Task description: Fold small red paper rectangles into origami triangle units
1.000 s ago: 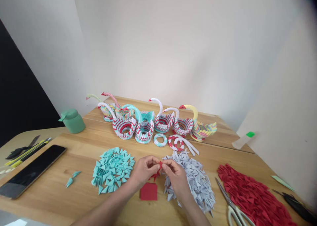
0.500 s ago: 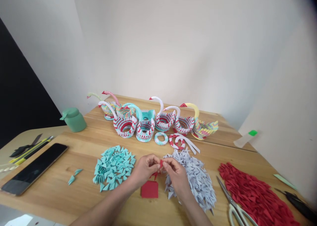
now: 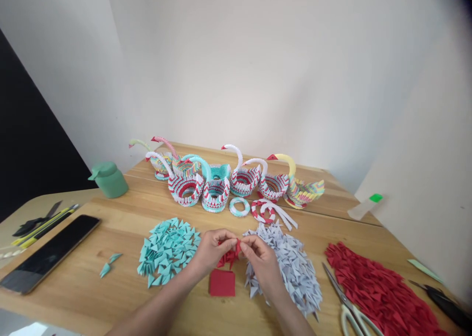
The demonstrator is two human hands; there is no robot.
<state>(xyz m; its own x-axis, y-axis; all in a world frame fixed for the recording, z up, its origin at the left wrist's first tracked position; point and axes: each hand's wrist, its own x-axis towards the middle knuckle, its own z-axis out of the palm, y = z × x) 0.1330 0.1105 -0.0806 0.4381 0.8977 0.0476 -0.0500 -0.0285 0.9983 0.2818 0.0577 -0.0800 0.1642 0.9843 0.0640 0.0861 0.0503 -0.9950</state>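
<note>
- My left hand (image 3: 211, 251) and right hand (image 3: 261, 258) meet above the worktop (image 3: 92, 287), fingers pinched shut on a small red paper piece (image 3: 232, 254).
- A red square sheet (image 3: 221, 283) lies flat just below it.
- Teal paper pieces (image 3: 167, 251) heap left, white paper pieces (image 3: 291, 267) right.
- Paper swan baskets (image 3: 216, 188) behind look hollow; I cannot tell their contents.

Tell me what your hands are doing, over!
Left hand and right hand pinching small red folded paper pieces. Red paper square below. Nothing in the way.
</note>
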